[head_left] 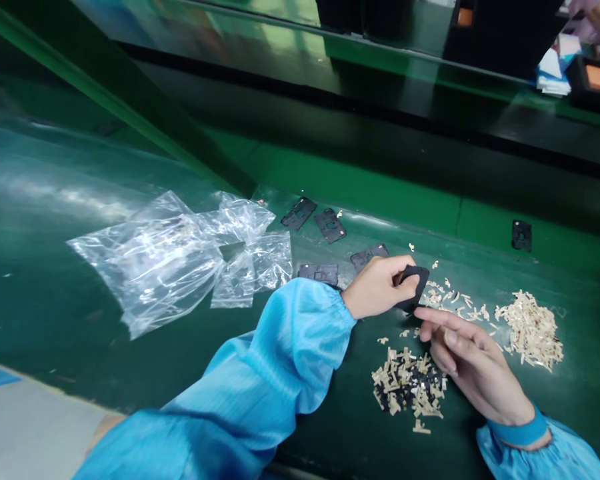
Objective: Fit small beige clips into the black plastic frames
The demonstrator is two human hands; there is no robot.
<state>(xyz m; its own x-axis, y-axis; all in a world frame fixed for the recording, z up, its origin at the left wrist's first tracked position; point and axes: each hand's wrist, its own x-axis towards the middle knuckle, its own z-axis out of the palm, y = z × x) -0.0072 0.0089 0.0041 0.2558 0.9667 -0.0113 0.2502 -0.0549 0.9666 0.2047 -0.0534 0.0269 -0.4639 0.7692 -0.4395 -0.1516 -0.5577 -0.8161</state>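
My left hand [380, 285] grips a small black plastic part [416, 288] between thumb and fingers, tilted above the table. My right hand [463, 350] is just right of it, palm turned inward, index finger stretched toward the part's lower edge; its fingers are apart and nothing shows in them. Below the hands lies a pile of beige and black small pieces [408, 381]. A second pile, of beige pieces [533, 330], sits to the right. Loose beige bits are scattered between the piles and behind the hands.
Clear plastic bags [165, 267] cover the left-centre of the green table [55, 307]. Several flat black parts [299, 213] lie behind my left hand, another black part [521, 235] at the far right. A green bar [145, 100] slants across the upper left. Part of another person shows top right.
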